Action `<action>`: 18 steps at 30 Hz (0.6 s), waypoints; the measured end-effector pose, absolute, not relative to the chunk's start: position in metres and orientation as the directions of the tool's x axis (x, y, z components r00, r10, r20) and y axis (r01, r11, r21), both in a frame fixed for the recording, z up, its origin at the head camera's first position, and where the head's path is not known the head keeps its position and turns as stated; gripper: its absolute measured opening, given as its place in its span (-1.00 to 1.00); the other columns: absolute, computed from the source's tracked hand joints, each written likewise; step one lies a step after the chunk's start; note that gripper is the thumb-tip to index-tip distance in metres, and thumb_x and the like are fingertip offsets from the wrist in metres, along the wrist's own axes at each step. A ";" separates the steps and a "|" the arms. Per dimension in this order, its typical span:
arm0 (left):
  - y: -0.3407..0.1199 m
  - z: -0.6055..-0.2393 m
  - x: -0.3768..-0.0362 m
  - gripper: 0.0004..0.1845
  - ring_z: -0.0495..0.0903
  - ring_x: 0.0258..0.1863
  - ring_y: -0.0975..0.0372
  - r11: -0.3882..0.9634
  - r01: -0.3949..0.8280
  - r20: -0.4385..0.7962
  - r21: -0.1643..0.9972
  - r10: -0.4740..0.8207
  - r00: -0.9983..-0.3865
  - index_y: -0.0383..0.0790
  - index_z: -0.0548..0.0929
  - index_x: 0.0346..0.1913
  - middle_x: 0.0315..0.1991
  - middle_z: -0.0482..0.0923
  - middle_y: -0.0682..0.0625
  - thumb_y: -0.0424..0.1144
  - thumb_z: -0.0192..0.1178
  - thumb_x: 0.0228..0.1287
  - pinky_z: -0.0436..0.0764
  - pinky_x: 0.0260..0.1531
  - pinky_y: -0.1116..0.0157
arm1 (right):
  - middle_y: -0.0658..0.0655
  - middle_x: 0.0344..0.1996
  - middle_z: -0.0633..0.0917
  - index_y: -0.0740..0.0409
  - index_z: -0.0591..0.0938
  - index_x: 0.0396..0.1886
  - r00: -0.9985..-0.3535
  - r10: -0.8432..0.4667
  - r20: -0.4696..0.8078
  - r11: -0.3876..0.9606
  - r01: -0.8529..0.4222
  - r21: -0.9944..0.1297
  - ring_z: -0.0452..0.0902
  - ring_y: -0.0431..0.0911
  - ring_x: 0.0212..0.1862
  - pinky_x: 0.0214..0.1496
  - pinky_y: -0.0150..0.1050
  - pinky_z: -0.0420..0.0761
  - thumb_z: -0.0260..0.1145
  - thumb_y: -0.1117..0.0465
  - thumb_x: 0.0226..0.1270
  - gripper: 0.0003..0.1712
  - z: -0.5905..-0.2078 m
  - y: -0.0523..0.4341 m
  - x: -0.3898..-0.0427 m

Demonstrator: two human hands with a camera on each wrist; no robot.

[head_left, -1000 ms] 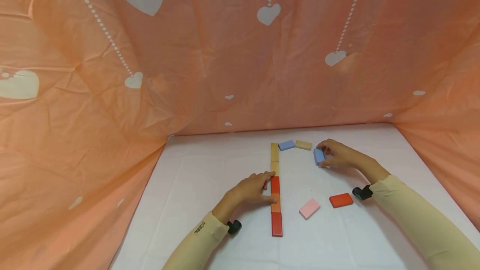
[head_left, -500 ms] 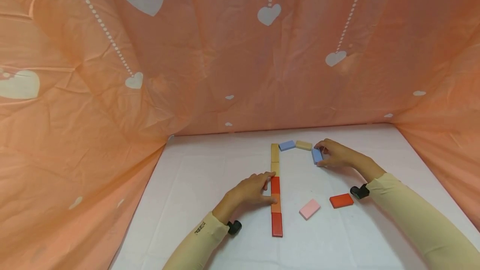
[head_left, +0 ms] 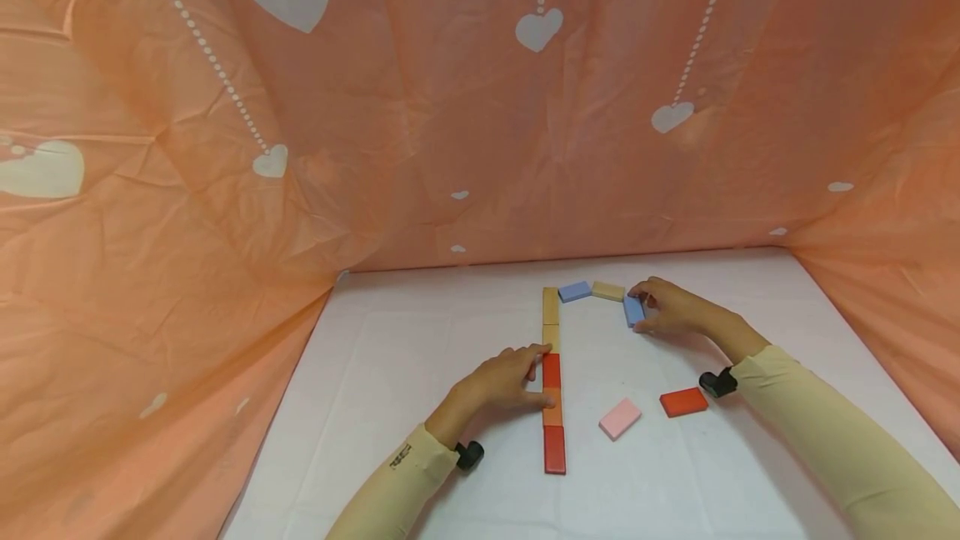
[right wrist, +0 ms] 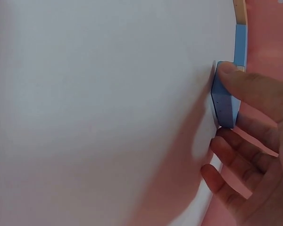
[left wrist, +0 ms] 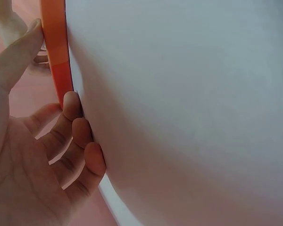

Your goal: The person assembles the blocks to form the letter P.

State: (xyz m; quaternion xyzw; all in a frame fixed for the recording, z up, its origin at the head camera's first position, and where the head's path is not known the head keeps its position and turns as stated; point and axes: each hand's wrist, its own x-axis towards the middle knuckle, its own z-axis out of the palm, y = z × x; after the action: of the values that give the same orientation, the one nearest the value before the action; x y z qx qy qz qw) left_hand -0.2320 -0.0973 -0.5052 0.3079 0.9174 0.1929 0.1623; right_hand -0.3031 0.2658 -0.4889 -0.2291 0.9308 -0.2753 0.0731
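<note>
My right hand point(head_left: 675, 308) pinches a blue block point(right wrist: 226, 106) between thumb and index finger, its other fingers spread loosely. This block lies at an angle by the end of a tan block point(head_left: 607, 291), which follows another blue block point(head_left: 574, 292). Across the cloth, my left hand point(head_left: 497, 382) rests against a straight row, fingers spread and relaxed. Its thumb touches the orange block point(head_left: 552, 417) and its index fingertip reaches a tan block point(head_left: 551, 332). Between them lies a red block point(head_left: 551, 370); a second tan block point(head_left: 550, 305) and a darker red block point(head_left: 554, 450) form the row's ends.
A pink block point(head_left: 620, 419) and a loose red block point(head_left: 683, 402) lie right of the row, on the white cloth point(head_left: 420, 323). An orange curtain point(head_left: 480, 107) with white hearts surrounds the table at the back and sides.
My right hand has shifted slightly left, bringing the blue block close against the tan block's end. The left hand has stayed in place on the row.
</note>
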 end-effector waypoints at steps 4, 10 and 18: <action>-0.097 -0.505 -0.233 0.01 0.39 -0.23 0.35 0.733 0.507 -0.174 0.453 0.631 -0.756 -0.15 0.34 0.64 -0.24 0.45 0.19 0.20 0.53 0.27 0.38 -0.26 0.39 | 0.33 -0.02 0.62 0.48 0.56 0.27 -0.891 -0.453 -0.031 0.752 -0.363 -0.551 0.56 0.22 0.04 0.24 0.25 0.57 0.65 0.20 0.24 -0.28 -0.489 0.265 -0.304; -0.097 -0.505 -0.233 0.01 0.39 -0.23 0.34 0.733 0.504 -0.176 0.457 0.630 -0.757 -0.15 0.33 0.64 -0.23 0.46 0.18 0.19 0.53 0.27 0.38 -0.26 0.39 | 0.34 0.00 0.61 0.47 0.55 0.29 -0.896 -0.441 -0.056 0.760 -0.340 -0.553 0.55 0.23 0.06 0.26 0.26 0.56 0.64 0.19 0.25 -0.27 -0.490 0.265 -0.306; -0.096 -0.505 -0.233 0.00 0.40 -0.22 0.34 0.737 0.503 -0.178 0.451 0.627 -0.759 -0.14 0.33 0.64 -0.23 0.46 0.19 0.20 0.53 0.27 0.40 -0.25 0.38 | 0.34 0.00 0.61 0.50 0.55 0.29 -0.890 -0.454 -0.052 0.756 -0.353 -0.551 0.55 0.23 0.06 0.25 0.26 0.57 0.65 0.21 0.24 -0.27 -0.489 0.265 -0.307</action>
State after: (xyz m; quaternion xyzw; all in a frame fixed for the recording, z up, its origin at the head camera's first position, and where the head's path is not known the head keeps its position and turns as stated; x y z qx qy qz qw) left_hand -0.2331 -0.0965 -0.5047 0.3076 0.9179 0.1917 0.1615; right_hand -0.3067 0.2652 -0.4890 -0.2163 0.9325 -0.2744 0.0916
